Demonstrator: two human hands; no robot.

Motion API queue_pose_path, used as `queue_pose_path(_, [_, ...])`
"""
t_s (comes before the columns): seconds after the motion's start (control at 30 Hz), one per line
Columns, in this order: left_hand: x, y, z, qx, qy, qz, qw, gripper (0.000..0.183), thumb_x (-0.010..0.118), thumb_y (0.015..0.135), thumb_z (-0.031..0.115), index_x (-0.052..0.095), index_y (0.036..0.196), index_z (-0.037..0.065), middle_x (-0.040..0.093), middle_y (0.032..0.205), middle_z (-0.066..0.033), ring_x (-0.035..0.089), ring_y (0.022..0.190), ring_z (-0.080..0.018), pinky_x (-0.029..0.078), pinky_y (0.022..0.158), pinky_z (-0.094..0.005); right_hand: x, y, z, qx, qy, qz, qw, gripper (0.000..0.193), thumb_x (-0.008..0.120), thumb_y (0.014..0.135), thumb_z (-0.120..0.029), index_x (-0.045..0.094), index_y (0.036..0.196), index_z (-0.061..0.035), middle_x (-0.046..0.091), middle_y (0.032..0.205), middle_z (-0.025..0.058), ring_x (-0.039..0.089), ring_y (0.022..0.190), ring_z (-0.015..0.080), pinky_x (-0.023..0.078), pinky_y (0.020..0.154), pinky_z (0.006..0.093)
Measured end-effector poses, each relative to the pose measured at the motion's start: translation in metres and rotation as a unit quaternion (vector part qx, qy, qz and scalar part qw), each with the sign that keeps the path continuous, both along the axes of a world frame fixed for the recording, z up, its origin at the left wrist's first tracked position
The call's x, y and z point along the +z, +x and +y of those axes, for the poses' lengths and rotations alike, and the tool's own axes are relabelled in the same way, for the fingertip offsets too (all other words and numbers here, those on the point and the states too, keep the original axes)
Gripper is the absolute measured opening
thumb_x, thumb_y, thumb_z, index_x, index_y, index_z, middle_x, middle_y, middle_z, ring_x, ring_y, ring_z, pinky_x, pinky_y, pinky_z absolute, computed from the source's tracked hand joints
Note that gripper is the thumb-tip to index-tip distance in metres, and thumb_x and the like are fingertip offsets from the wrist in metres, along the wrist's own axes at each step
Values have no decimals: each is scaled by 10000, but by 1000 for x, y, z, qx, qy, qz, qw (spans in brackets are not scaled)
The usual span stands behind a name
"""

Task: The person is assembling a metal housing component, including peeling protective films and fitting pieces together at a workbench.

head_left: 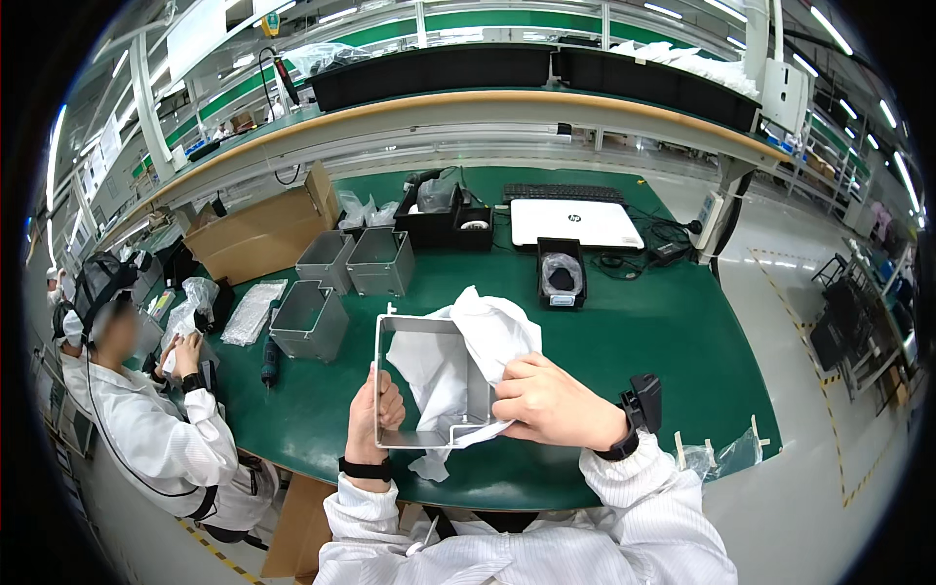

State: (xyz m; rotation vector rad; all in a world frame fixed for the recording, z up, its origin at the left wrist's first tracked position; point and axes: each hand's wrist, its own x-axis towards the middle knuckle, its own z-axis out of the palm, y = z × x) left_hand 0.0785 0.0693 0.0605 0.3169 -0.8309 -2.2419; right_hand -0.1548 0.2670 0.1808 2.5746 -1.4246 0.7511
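Note:
My left hand (374,414) is closed around the left side of a grey, box-shaped metal housing (478,398), which is tilted with its open side toward me. A white cloth (495,330) runs through the inside of the housing and drapes over its right wall. My right hand (546,402) pinches the cloth at that right edge, fingers bent over it. Part of the cloth hangs below the housing's lower edge. Both hands are above the green table (624,390), near its front edge.
Similar grey housings (310,322) stand to the left, with a screwdriver (270,361) and bubble wrap (253,312) nearby. Farther back are a cardboard box (263,239), a white laptop (575,224) and a black bin (562,275). A co-worker (146,419) handles something at the left.

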Motion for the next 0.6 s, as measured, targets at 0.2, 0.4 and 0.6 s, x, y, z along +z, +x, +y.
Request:
queue_pose_path(0.2, [0, 1, 5, -28, 44, 78, 996, 264, 413, 1073, 223, 424, 841, 100, 325, 509, 23, 298, 377, -74, 221, 342, -230, 1, -14, 0, -21, -26, -12, 999, 237, 802, 660, -166, 592, 746, -95, 575, 801, 15, 557, 917, 217, 428, 927, 369])
queue_pose_path(0.4, [-1, -8, 13, 78, -7, 3, 997, 406, 394, 1083, 359, 440, 767, 108, 344, 502, 18, 287, 372, -76, 218, 328, -236, -40, -23, -28, -107, -63, 39, 992, 169, 775, 644, -166, 654, 750, -116, 596, 831, 4, 563, 980, 226, 396, 1002, 405])
queue_pose_path(0.6, [-13, -2, 2, 55, 149, 156, 975, 243, 421, 1060, 176, 469, 854, 56, 392, 564, -14, 326, 400, -100, 276, 334, -234, -61, -1, -33, -146, -86, 81, 982, 167, 745, 684, -179, 679, 826, -124, 607, 935, 40, 545, 1077, 226, 333, 1102, 526])
